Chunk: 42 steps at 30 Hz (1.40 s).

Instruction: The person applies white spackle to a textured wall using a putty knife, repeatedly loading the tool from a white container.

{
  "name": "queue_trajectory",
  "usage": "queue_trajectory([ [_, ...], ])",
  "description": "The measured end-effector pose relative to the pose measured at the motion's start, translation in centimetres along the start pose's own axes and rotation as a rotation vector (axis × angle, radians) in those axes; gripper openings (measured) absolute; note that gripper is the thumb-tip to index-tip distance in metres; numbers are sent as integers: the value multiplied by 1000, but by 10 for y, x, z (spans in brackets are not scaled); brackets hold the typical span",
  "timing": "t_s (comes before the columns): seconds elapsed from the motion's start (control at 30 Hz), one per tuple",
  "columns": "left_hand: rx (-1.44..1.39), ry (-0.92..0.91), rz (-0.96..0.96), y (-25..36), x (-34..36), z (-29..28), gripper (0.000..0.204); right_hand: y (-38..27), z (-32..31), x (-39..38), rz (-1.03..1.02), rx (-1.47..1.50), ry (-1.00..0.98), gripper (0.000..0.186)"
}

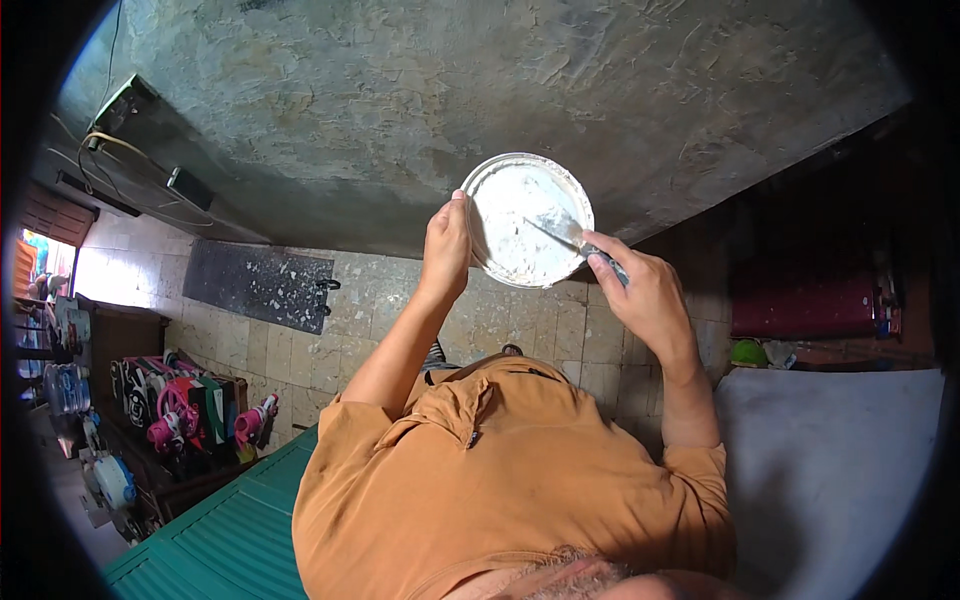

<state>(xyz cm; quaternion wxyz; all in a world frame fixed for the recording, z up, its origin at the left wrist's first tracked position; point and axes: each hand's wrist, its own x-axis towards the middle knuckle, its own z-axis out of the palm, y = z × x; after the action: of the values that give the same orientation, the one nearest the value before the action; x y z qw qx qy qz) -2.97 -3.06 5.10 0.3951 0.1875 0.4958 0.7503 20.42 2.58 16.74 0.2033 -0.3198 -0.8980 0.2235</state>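
A round white tub point(520, 157) of thick white paste point(505, 240) is held up in front of my chest, close to the wall. My left hand point(447, 250) grips the tub's left side, with the thumb up along the rim. On the right, my right hand point(648, 298) is closed around the dark handle of a putty knife point(606, 264). The knife's blade reaches over the rim and lies on or in the paste, pointing left. Paste hides part of the blade, and the tub's underside is out of sight.
A rough, unevenly coated grey wall point(350, 110) rises ahead. Left of me, a dark, white-spattered board point(260, 285) lies on the tiled floor point(365, 300). Boxes with pink items point(185, 410) and a green ribbed panel point(235, 520) stand lower left; a pale flat surface point(830, 450) is at right.
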Motion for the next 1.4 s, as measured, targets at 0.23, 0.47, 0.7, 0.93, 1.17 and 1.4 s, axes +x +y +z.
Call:
queue_trajectory([
  [0.23, -24, 14, -20, 3, 3, -14, 38, -13, -5, 2, 12, -115, 12, 29],
  [0.47, 12, -65, 31, -4, 25, -52, 43, -30, -2, 8, -58, -143, -44, 32],
  [0.7, 19, -92, -34, 13, 23, -79, 46, -32, 29, 17, 80, -108, -172, 35],
  [0.93, -5, -98, -52, 34, 25, -92, 45, -28, 51, 22, 268, 509, -222, 28],
  [1.17, -111, -76, -10, 50, 28, -94, 45, -46, 36, 29, 409, 1158, -256, 30],
  [1.4, -92, -6, 9, 43, 19, -91, 43, -45, 19, 45, 326, 1392, -187, 43],
])
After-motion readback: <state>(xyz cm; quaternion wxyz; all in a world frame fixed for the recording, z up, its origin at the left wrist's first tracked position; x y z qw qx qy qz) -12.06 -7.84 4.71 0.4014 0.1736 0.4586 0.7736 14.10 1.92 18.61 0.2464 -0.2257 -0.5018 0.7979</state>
